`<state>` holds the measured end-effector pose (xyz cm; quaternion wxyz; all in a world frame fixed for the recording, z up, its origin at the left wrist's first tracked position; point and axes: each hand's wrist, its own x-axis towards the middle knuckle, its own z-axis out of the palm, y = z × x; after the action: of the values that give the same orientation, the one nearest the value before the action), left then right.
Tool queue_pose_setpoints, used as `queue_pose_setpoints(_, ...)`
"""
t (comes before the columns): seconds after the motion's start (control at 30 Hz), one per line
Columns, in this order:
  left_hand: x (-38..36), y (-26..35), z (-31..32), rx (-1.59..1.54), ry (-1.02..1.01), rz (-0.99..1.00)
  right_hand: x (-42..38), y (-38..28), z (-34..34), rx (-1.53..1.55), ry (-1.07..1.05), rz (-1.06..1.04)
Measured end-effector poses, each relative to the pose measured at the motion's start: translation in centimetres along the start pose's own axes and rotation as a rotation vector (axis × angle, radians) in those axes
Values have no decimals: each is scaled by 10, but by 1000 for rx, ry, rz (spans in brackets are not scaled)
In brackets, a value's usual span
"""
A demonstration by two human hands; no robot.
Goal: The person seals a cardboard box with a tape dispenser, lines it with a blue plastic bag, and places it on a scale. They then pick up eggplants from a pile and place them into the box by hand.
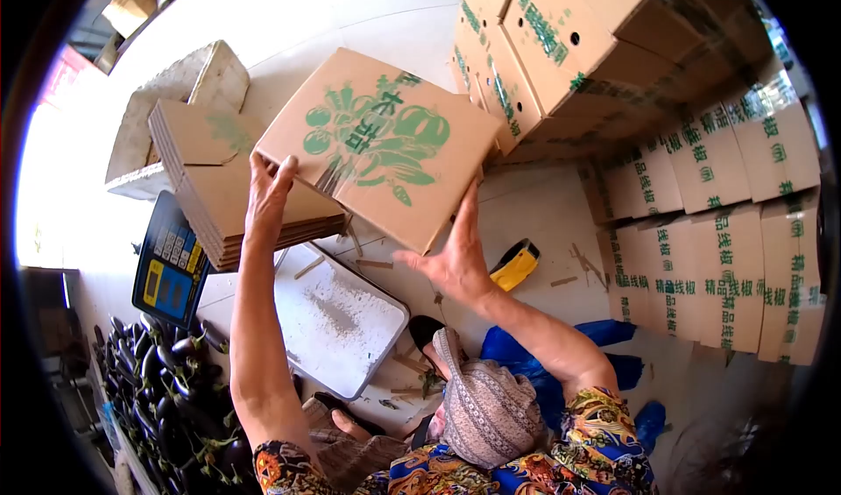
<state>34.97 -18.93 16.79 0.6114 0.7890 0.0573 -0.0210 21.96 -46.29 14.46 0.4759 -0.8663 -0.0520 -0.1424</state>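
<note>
A closed cardboard box (377, 144) with green vegetable print and clear tape is held tilted in front of me. My left hand (270, 188) grips its near left corner, thumb on the printed face and fingers partly hidden. At the lower right edge, my right hand (460, 254) supports the box, its thumb stretched out below the corner and its fingers partly behind the side. Just left of the box is a stack of flattened cartons (232, 201). A yellow and black tape dispenser (515, 265) lies on the floor near my right wrist.
A platform scale (385, 320) with a blue display (171, 263) stands below the carton stack. Eggplants (166, 399) are heaped at lower left. A foam box (140, 158) sits behind. Packed cartons (534, 57) and more lettered cartons (701, 276) stand at right. Blue plastic (561, 355) lies by my leg.
</note>
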Motion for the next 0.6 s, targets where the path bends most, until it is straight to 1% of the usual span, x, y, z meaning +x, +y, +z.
queue_pose_setpoints(0.1,-11,-1,1,36,-26,54,38,36,-29,69,-73,-48)
queue_pose_setpoints(0.17,-15,1,9,44,-70,84,64,44,-61,177,-165,12)
queue_pose_setpoints(0.2,-12,-7,19,-113,-77,116,73,48,-73,180,-165,32)
queue_pose_setpoints(0.23,-11,-11,26,-130,-101,135,81,53,-83,182,-163,50)
queue_pose_setpoints(0.27,-7,-19,31,-32,-129,96,85,69,-86,237,-157,51)
queue_pose_setpoints(0.3,-3,-22,35,67,-155,57,88,75,-86,397,-190,167)
queue_pose_setpoints(0.33,-1,-26,38,36,-161,78,84,80,-78,441,-178,187)
queue_pose_setpoints(0.43,-1,-37,37,-59,-237,9,80,96,-60,509,-181,298)
queue_pose_setpoints(0.5,6,-50,37,24,-190,-69,86,103,-50,561,-222,368)
queue_pose_setpoints(0.53,9,-50,39,67,-164,-104,93,104,-56,593,-251,392)
queue_pose_setpoints(0.6,11,-47,44,25,-235,-32,105,109,-69,599,-308,444)
